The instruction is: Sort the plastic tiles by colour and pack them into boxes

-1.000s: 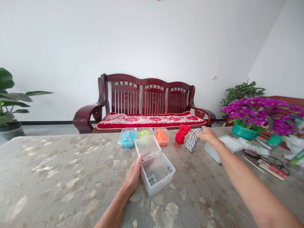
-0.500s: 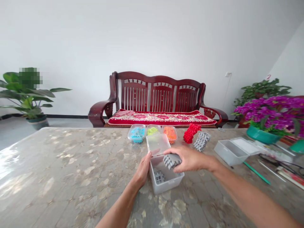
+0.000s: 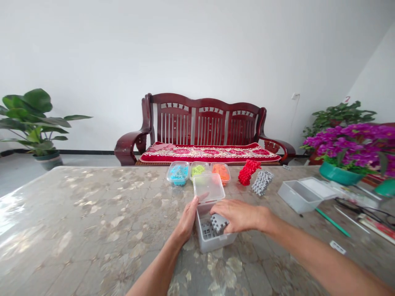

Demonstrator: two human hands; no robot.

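Note:
My left hand (image 3: 187, 220) grips the left side of a clear plastic box (image 3: 217, 245), its thumb at the back corner near the raised hinged lid (image 3: 209, 188). My right hand (image 3: 236, 216) reaches down into the box, fingers closed round a stack of grey notched interlocking pieces (image 3: 219, 223). Other grey grid-like pieces (image 3: 207, 231) lie on the box floor at the left. My right fingertips are partly hidden behind the stack.
Behind the box stand containers of blue pieces (image 3: 179, 172), lime pieces (image 3: 198, 169) and orange pieces (image 3: 220, 172). A red stack (image 3: 248, 172) and a grey stack (image 3: 262, 182) stand to the right. Farther right are an open box (image 3: 298, 197), a green stick (image 3: 333, 222) and a flower pot (image 3: 341, 174).
My right hand has lowered the grey stack from the box's opening down inside it. The box and lid have shifted slightly, with my left hand still on the side.

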